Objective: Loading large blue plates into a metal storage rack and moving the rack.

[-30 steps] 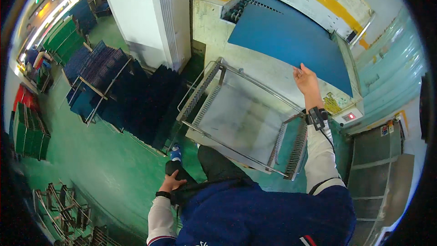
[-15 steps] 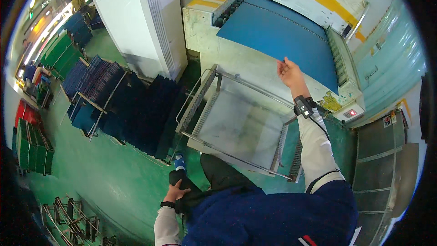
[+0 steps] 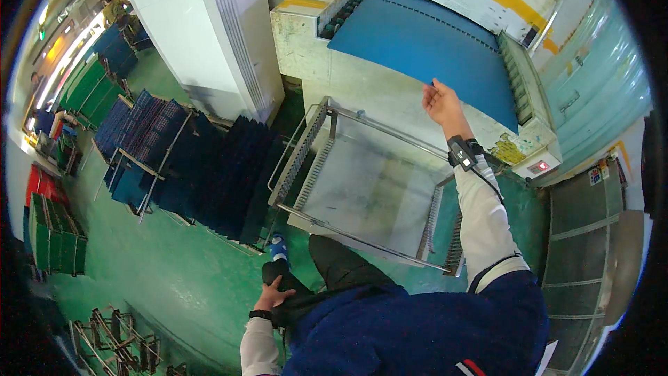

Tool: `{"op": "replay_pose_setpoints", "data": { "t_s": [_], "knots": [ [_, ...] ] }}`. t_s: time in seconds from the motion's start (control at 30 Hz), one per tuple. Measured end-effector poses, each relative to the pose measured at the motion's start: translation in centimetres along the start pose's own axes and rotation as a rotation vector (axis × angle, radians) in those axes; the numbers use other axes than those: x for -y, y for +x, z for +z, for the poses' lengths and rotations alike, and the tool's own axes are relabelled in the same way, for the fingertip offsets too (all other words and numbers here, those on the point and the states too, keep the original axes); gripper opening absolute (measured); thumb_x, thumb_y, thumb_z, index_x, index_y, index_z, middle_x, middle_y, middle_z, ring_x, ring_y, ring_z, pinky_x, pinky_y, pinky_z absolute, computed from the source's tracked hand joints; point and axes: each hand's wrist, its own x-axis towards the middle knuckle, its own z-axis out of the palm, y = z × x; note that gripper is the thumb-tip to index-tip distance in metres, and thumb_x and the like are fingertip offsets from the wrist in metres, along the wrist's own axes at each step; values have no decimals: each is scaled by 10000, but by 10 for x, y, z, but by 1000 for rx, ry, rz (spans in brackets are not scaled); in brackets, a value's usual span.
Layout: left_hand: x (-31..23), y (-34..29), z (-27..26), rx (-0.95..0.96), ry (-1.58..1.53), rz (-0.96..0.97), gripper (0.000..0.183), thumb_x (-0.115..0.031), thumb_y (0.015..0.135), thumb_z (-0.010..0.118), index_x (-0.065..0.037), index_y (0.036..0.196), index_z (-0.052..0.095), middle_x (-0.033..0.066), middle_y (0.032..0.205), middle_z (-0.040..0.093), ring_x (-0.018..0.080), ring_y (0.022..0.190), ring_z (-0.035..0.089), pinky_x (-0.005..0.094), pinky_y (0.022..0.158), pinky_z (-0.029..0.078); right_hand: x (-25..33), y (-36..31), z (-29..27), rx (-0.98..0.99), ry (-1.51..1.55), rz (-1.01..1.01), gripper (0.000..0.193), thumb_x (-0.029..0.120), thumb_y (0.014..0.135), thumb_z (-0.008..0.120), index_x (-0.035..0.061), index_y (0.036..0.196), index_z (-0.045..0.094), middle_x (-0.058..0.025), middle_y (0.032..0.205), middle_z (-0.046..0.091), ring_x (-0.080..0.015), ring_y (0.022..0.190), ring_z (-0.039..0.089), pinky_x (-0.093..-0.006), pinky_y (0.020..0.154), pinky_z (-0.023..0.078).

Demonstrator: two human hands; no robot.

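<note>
My right hand (image 3: 442, 106) reaches forward with loosely curled fingers, its fingertips at the front edge of a large blue panel (image 3: 417, 28). No grip around the edge is visible, and I cannot tell whether the fingertips touch it. The panel lies sloping toward me on the outlet of a cream-coloured machine (image 3: 362, 83). My left hand (image 3: 275, 295) rests on my dark trouser leg with its fingers spread. Between me and the machine stands a metal rack (image 3: 351, 219) with slotted side rails over a pale flat surface (image 3: 369, 181).
Dark blue panels (image 3: 216, 174) stand packed in racks at the left, beside a white cabinet (image 3: 188, 28). Folded metal frames (image 3: 115, 341) lie at the lower left. Green stacks (image 3: 59, 237) stand further left. At right are a grey panelled unit (image 3: 577, 257) and a clear curtain (image 3: 591, 90).
The whole view has shifted slightly. My right hand stays by the panel's front edge, and my left hand stays on my leg.
</note>
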Motion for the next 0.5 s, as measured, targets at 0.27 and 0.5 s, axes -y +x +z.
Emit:
{"op": "replay_pose_setpoints", "data": {
  "t_s": [0.27, 0.5],
  "knots": [
    [-45, -43, -31, -15, -171, -118, 1012, -631, 624, 741, -320, 1456, 256, 352, 1449, 124, 476, 1327, 270, 471, 1078, 314, 5, 13, -9, 2, -25, 11, 249, 252, 837, 673, 43, 914, 563, -66, 835, 618, -173, 723, 573, -304, 659, 482],
    [-59, -50, -39, -3, -194, -126, 1007, -621, 625, 747, -300, 1453, 274, 360, 1450, 110, 464, 1328, 278, 469, 1076, 318, 9, 20, -17, 20, -13, 8, 245, 246, 840, 673, 40, 912, 563, -64, 836, 619, -171, 690, 570, -302, 641, 485]
  ]
}}
